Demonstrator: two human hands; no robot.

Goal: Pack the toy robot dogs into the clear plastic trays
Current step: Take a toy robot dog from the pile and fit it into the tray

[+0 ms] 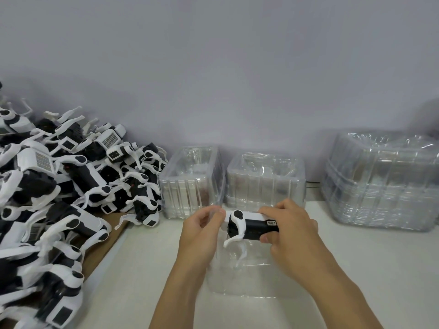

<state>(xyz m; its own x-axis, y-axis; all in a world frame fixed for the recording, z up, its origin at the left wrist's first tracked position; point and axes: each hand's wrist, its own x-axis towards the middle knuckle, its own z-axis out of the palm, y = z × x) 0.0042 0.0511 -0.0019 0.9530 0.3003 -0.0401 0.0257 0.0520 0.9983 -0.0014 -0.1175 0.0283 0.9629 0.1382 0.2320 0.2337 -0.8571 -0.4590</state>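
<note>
You have one toy dog (249, 225) held over the clear tray (240, 274) lying flat on the bench (356, 269). Keep the body level and line it up with the tray's moulded pocket before you lower it; the white legs hang down toward the plastic, so I would fold or steer them in first rather than push the body down on top of them. Press gently, since the thin tray looks likely to flex.

Your right hand (287, 236) is closed around the dark body, fingers over the top and thumb underneath. Your left hand (202, 230) is curled at the dog's head end; whether it pinches the head or the tray edge, I cannot tell.

The heap of dogs (71, 186) waits at nine o'clock, with stacked trays (263, 184) at twelve.
</note>
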